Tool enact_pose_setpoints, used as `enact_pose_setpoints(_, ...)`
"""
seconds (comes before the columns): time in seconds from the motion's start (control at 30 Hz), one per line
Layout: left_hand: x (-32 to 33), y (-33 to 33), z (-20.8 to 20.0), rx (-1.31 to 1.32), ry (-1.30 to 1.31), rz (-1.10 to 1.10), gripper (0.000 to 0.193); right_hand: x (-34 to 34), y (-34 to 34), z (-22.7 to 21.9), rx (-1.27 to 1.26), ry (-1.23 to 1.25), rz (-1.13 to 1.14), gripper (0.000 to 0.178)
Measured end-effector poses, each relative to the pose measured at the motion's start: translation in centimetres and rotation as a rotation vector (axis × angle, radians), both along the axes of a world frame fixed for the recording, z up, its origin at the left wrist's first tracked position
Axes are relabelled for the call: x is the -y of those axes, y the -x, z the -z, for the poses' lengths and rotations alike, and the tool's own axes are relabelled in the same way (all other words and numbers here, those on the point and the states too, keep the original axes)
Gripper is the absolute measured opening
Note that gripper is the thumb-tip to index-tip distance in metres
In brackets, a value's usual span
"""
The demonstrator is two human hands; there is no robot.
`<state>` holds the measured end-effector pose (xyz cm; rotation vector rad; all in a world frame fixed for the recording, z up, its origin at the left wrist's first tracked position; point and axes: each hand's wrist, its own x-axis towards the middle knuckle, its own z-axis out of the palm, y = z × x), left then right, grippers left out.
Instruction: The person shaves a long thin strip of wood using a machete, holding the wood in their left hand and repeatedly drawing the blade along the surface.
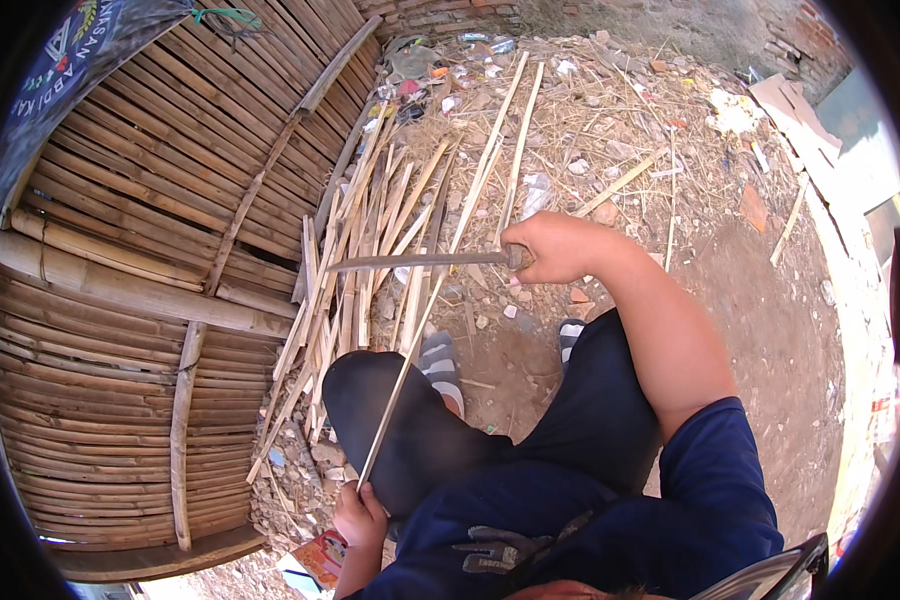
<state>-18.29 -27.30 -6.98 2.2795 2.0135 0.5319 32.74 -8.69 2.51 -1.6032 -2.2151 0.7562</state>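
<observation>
Bamboo strip (394, 400), long and narrow: I see it slanting away from the left hand (358, 515), across the dark-trousered left leg (410, 410) and out over the littered ground (760, 310). Its far end lies in line with other pale slats, so I cannot say for sure where it stops.

The left fingers pinch its near end, thumb laid along it. The right hand (555, 245) has its fingers wrapped round the handle of a long-bladed knife (420, 261), the blade pointing left. In my view blade and strip cross; I cannot tell whether they touch.

I judge the strip light and springy, fairly stiff lengthwise but ready to whip at the far end, with edges that could splinter or cut. I would hold it near the end, on the flat faces, well clear of the blade, letting the leg steady it. The knife looks the heavier piece and wants a full-fist grip.

More split slats (355, 290) lie heaped beside the bamboo wall (120, 250).
</observation>
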Motion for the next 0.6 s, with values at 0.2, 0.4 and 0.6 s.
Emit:
enact_pose_setpoints(0.2,0.0,0.7,0.8,-0.017,-0.02,-0.01,0.02,-1.3,-4.0,0.7,-0.053,0.026,0.215,0.043)
enact_pose_setpoints(0.4,-0.1,0.8,0.6,-0.017,0.002,-0.004,0.02,-0.4,-1.8,-0.1,-0.079,0.061,0.172,0.049)
enact_pose_setpoints(0.6,0.2,0.7,0.2,-0.019,0.009,0.009,0.02,-0.3,-0.7,-0.9,-0.018,0.121,-0.036,0.043)
